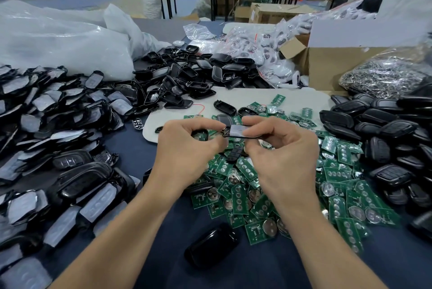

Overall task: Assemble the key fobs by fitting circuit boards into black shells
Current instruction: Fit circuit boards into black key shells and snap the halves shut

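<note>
fingers [256, 125] of the right hand [282, 157] pinch a black shell [233, 130] by its right end, thumb below and forefinger on top, while the curled fingers [187, 125] of the left hand [184, 148] grip its left end. the shell is held level in the air between both hands, its upper face covered by a greyish film, above the far part of a heap of green circuit boards [257, 183]. under the left fingers sits a second dark piece [200, 134] with a glimpse of green in it; what it is cannot be told. the boards, many with round silver coin cells, spread over the middle and right of the dark blue surface [163, 230]. a single glossy black shell half [211, 245] lies alone near the surface's near edge, just beside the boards. along the left edge runs a large pile of film-covered shell halves [58, 125]; along the right edge, a pile of matte black shells [385, 139]. toward the far edge lie a white mat [233, 94], a heap of open black shell halves [187, 73], a big white plastic bag [58, 38], clear bags of white parts [257, 40], a cardboard box [327, 66] and a bag of metal rings [383, 78].
</note>
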